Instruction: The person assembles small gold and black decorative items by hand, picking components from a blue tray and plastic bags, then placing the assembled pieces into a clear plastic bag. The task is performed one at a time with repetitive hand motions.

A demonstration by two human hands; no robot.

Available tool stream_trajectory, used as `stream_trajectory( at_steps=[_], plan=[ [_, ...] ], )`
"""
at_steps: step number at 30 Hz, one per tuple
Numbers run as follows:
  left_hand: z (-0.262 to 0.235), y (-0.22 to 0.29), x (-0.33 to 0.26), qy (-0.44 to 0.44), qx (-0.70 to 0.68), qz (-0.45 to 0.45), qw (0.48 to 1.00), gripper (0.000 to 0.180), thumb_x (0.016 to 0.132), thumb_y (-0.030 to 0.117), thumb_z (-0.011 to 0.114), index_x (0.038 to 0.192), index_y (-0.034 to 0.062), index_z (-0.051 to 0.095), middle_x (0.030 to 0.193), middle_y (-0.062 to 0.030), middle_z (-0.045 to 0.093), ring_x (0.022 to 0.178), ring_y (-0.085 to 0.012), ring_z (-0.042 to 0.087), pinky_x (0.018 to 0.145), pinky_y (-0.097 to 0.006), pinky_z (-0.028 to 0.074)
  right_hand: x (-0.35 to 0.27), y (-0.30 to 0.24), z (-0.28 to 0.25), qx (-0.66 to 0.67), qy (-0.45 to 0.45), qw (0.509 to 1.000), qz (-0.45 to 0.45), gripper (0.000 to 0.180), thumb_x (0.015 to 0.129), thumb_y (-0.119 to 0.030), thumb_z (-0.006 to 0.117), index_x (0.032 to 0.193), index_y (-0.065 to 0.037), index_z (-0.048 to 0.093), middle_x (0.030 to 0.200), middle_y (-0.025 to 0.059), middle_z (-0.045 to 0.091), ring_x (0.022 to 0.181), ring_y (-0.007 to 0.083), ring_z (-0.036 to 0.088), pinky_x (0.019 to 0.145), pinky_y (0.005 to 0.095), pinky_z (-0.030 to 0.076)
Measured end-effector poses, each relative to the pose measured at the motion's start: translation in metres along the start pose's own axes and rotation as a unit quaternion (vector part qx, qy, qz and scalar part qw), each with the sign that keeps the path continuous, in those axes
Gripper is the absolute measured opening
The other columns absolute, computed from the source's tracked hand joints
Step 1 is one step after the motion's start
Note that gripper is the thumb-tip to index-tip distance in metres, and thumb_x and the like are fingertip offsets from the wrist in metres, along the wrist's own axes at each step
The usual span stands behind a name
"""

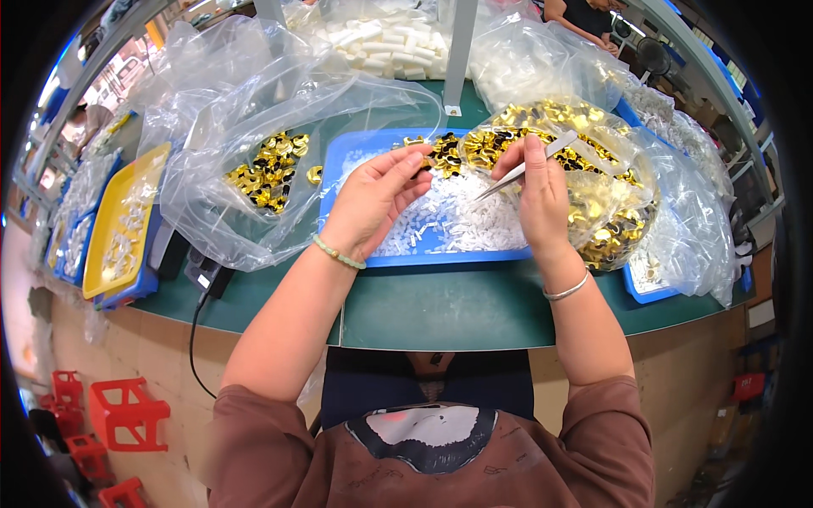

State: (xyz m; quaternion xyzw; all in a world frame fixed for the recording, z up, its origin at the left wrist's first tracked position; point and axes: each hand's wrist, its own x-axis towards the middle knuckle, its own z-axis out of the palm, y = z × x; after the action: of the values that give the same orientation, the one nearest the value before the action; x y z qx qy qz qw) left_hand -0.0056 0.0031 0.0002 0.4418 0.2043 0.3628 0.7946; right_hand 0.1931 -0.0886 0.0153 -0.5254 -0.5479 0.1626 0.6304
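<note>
Your right hand (543, 199) grasps the tweezers (561, 143), tips over the small white pieces (464, 212) inside the blue tray (457, 259); squeeze lightly. Your left hand (373, 201) curls its fingers, contents unclear, so steady it near those tips.

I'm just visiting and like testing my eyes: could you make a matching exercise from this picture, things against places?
1. Thin silver-coloured metal tweezers
2. Shallow yellow plastic tray
3. Red plastic stools
4. Pale green beaded bracelet

A. On the beige floor
B. Around the wrist of the left hand
C. Held in the right hand
D. Far left, holding small white pieces

Pairs: 1-C; 2-D; 3-A; 4-B
</note>
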Motion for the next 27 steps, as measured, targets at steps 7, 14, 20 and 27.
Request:
stream_trajectory(
  at_steps=[7, 14, 20, 27],
  plan=[
    [-0.001, 0.0, 0.004, 0.014, -0.043, -0.002, 0.999, 0.031, 0.095, 0.011, 0.062, 0.124, -0.0001, 0.057, 0.108, -0.0054, 0.064, 0.095, -0.0102, 0.063, 0.086, -0.023, 0.054, -0.009, 0.001, 0.009, -0.253, -0.235, 0.921, -0.183, 0.009, 0.084, -0.01, 0.067, 0.091, -0.005, 0.068, 0.083, 0.0084, 0.064, 0.077, 0.0261, 0.064, 0.068, 0.0364, 0.051],
    [-0.012, -0.003, 0.008, -0.002, -0.048, 0.005, 0.999, 0.028, 0.095, 0.012, 0.063, 0.122, 0.004, 0.061, 0.108, -0.0021, 0.065, 0.097, -0.0073, 0.061, 0.084, -0.02, 0.053, -0.012, 0.005, 0.01, -0.364, -0.31, 0.861, -0.171, 0.013, 0.076, -0.01, 0.073, 0.088, -0.006, 0.07, 0.085, 0.0094, 0.063, 0.078, 0.0312, 0.063, 0.068, 0.0395, 0.051],
    [-0.005, -0.003, 0.006, 0.027, -0.053, -0.009, 0.998, 0.028, 0.095, 0.014, 0.063, 0.121, 0.0018, 0.062, 0.111, -0.0042, 0.064, 0.1, -0.0085, 0.061, 0.086, -0.021, 0.053, -0.009, 0.008, 0.009, -0.382, -0.3, 0.857, -0.172, 0.015, 0.077, -0.009, 0.072, 0.09, -0.005, 0.068, 0.087, 0.0104, 0.064, 0.078, 0.0324, 0.063, 0.069, 0.0403, 0.051],
    [-0.011, -0.004, 0.008, 0.036, -0.039, -0.027, 0.998, 0.032, 0.095, 0.013, 0.063, 0.124, -0.001, 0.06, 0.119, -0.0077, 0.063, 0.108, -0.0124, 0.059, 0.094, -0.023, 0.051, -0.009, 0.01, 0.004, -0.357, -0.31, 0.865, -0.169, 0.014, 0.077, -0.007, 0.071, 0.089, -0.004, 0.067, 0.088, 0.0114, 0.064, 0.079, 0.0323, 0.064, 0.069, 0.04, 0.051]
  ],
)
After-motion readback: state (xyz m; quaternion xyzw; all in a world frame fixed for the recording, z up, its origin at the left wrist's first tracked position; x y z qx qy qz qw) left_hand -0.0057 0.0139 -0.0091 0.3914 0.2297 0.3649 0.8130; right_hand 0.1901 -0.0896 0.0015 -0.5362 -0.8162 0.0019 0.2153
